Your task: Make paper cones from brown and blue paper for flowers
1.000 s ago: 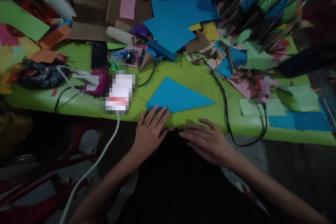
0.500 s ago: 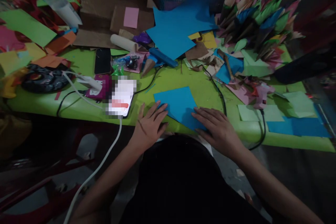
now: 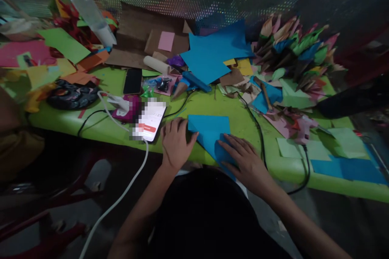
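Note:
A sheet of blue paper (image 3: 211, 129) lies near the front edge of the green-covered table, one end pointing towards my body. My left hand (image 3: 176, 143) rests at its left side, thumb spread away and touching or nearly touching the edge. Its fingers lie on the tabletop beside the phone. Spread flat over the paper's right part is my right hand (image 3: 246, 162), fingers stretched out and covering some of it. Neither hand is closed round anything.
A lit phone (image 3: 153, 123) with a white cable lies left. Larger blue paper (image 3: 209, 56) and brown cardboard (image 3: 130, 44) stand behind. At right are paper cones (image 3: 294, 52), a pink glue gun (image 3: 300, 127) and its black cord. A dark phone (image 3: 133, 81) sits further back.
The view has tilted and shifted. The blue paper has turned on the table. My left hand has drawn its fingers off the paper's left part; my right hand stays flat on it.

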A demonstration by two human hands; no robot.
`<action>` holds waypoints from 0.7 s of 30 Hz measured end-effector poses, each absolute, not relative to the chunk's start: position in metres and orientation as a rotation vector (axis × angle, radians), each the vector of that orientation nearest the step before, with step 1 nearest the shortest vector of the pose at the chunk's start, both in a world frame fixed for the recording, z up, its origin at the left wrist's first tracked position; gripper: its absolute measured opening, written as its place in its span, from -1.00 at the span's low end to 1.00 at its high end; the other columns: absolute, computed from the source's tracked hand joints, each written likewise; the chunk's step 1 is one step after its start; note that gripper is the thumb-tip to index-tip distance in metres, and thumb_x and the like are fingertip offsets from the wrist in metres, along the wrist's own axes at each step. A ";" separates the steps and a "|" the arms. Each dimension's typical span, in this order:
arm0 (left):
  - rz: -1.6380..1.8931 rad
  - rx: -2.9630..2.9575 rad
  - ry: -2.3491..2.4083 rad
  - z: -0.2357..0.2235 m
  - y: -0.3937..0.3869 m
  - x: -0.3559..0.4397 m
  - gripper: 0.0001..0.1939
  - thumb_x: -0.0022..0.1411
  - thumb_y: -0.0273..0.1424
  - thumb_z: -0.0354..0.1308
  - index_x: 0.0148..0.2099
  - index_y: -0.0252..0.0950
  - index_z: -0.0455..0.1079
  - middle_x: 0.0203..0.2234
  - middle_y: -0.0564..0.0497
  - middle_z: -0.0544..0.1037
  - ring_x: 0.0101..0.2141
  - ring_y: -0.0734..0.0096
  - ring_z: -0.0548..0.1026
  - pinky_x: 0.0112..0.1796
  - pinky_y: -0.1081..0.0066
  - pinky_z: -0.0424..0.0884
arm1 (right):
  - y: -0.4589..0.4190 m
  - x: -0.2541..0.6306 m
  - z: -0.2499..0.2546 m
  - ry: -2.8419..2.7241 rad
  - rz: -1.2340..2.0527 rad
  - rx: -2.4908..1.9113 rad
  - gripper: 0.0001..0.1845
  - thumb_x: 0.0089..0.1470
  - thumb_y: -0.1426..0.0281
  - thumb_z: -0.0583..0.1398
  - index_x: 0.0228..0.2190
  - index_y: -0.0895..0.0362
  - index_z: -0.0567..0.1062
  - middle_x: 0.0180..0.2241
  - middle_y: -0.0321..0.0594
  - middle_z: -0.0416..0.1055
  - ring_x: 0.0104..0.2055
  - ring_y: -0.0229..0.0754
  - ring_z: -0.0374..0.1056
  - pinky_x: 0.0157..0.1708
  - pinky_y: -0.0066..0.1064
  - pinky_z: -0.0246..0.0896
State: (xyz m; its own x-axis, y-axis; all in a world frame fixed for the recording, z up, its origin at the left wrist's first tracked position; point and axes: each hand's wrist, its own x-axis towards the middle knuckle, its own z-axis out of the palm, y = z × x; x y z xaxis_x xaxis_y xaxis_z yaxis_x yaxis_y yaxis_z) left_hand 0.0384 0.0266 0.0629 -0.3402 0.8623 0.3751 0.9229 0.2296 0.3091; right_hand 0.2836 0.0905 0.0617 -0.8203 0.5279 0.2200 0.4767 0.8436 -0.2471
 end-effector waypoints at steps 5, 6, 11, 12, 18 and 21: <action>-1.000 -1.772 -2.445 0.064 0.032 0.044 -0.62 0.32 -0.20 0.21 0.10 -0.25 0.38 -0.04 -0.18 0.58 0.03 -0.02 0.50 0.02 0.01 0.42 | 0.087 0.288 0.057 -2.725 0.254 -0.775 -0.35 0.30 0.31 0.14 0.37 -0.02 0.19 0.34 -0.03 0.26 0.34 0.12 0.23 0.22 0.13 0.21; -1.095 -1.793 -2.455 0.064 0.034 0.044 -0.56 0.30 -0.23 0.23 0.16 -0.26 0.34 -0.04 -0.19 0.58 0.02 0.00 0.51 0.00 0.04 0.45 | 0.087 0.289 0.057 -2.723 0.261 -0.769 -0.35 0.30 0.31 0.14 0.36 -0.01 0.19 0.34 -0.03 0.26 0.34 0.11 0.23 0.22 0.13 0.21; -1.599 -1.893 -2.456 0.062 0.043 0.040 -0.24 0.31 -0.35 0.21 0.44 -0.26 0.00 -0.11 -0.15 0.56 -0.16 0.21 0.58 -0.12 0.19 0.57 | 0.086 0.285 0.060 -2.720 0.284 -0.790 -0.40 0.27 0.34 0.17 0.31 0.04 0.29 0.34 0.00 0.26 0.34 0.11 0.23 0.25 0.13 0.20; -1.698 -1.900 -2.458 0.062 0.044 0.039 -0.23 0.30 -0.35 0.21 0.45 -0.25 -0.01 -0.16 -0.11 0.57 -0.23 0.25 0.58 -0.16 0.19 0.58 | 0.086 0.284 0.061 -2.721 0.295 -0.802 -0.41 0.26 0.35 0.18 0.30 0.05 0.30 0.34 0.01 0.26 0.34 0.11 0.22 0.25 0.12 0.19; -2.348 -1.761 -2.511 0.075 0.062 0.028 -0.02 0.07 -0.20 0.42 0.44 -0.19 0.06 -0.34 0.02 0.63 -0.33 0.24 0.61 -0.24 0.19 0.64 | 0.104 0.283 0.088 -2.603 0.545 -0.860 -0.25 0.26 0.24 0.20 0.38 0.03 0.12 0.39 0.01 0.15 0.37 0.05 0.18 0.25 -0.01 0.25; -2.471 -1.743 -2.409 0.090 0.080 0.022 0.00 0.00 -0.19 0.47 0.42 -0.21 0.12 -0.24 -0.04 0.65 -0.19 0.15 0.64 -0.15 0.16 0.65 | 0.134 0.287 0.107 -2.344 0.697 -0.925 -0.26 0.29 0.16 0.16 0.39 0.02 0.09 0.37 0.01 0.19 0.36 0.03 0.21 0.24 -0.06 0.26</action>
